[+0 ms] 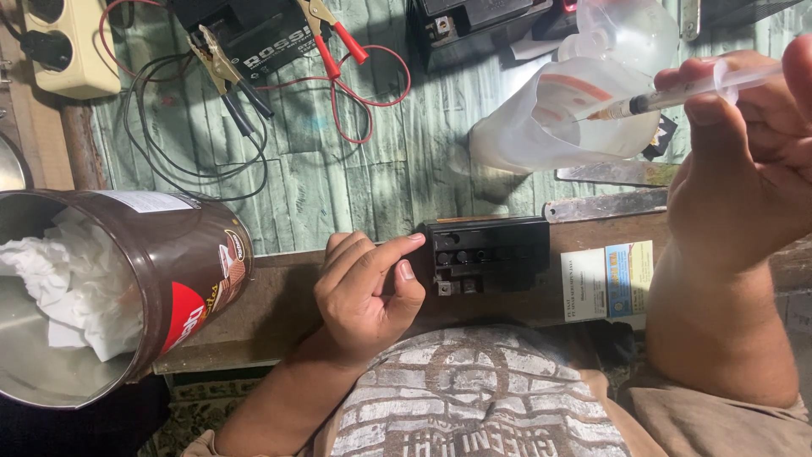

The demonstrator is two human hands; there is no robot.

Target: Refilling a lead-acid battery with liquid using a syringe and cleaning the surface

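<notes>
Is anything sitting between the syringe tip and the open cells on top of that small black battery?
Nothing visible does. The right hand holds the syringe over the translucent jug, beyond the small black battery. The bench between them looks bare. The left hand touches the battery's left edge only, clear of its cells.

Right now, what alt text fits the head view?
The right hand holds a syringe over a cut plastic jug, while the left hand touches a small black battery on a workbench; a brown can holds crumpled tissue.
</notes>
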